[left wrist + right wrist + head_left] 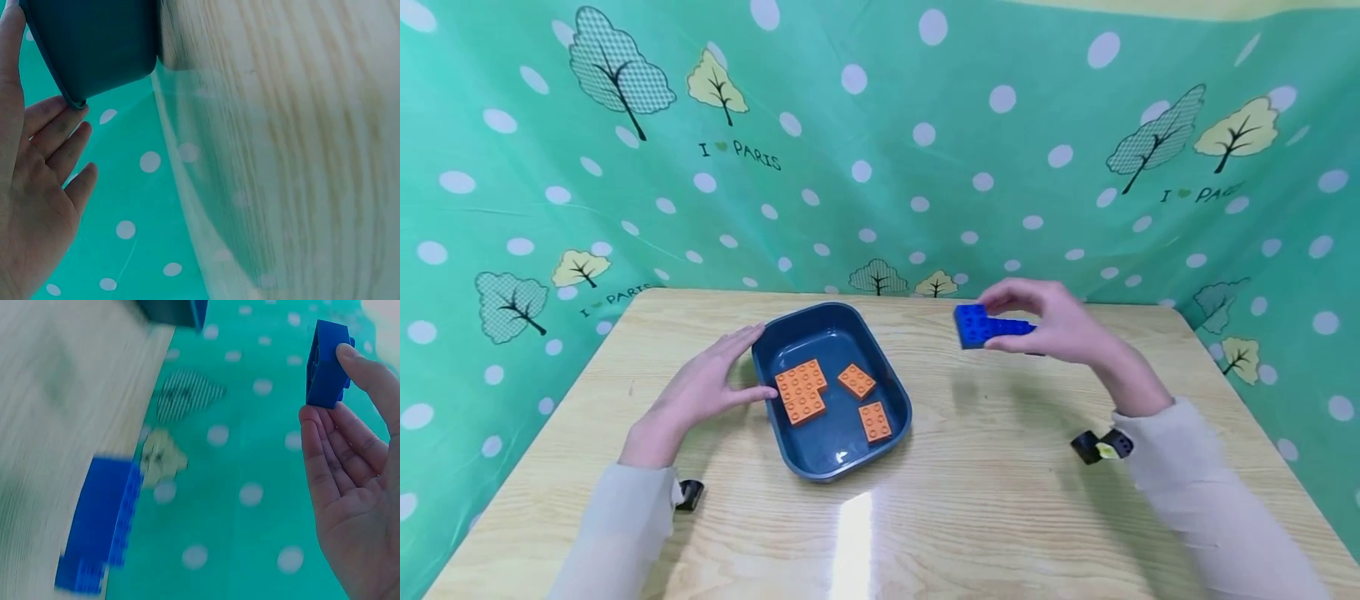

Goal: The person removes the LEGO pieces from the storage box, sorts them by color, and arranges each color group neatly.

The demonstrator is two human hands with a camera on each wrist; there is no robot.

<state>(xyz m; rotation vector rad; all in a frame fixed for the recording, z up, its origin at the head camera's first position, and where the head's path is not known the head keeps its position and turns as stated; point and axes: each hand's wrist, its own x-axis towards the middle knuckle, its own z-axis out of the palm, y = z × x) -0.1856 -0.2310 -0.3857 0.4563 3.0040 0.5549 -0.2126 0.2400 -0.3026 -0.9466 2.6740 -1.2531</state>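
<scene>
A dark blue tray (pixel 891 371) holds several orange bricks (pixel 805 375) with studs on top. My left hand (pixel 703 387) is at the tray's left side, its fingers fairly straight and spread, with fingertips and thumb at the rim. In the left wrist view, those fingertips meet the tray's rim at a corner. With thumb and fingertips my right hand (pixel 1048 325) pinches a blue brick (pixel 972 326), raised above the table to the right of the tray. More blue bricks (pixel 100 515) lie on the table, partly hidden behind the right hand in the head view.
The light wooden table (pixel 970 500) runs back to a green polka-dot cloth (pixel 917 200) with printed trees, which also hangs along both sides. Straps with small black devices sit at both wrists.
</scene>
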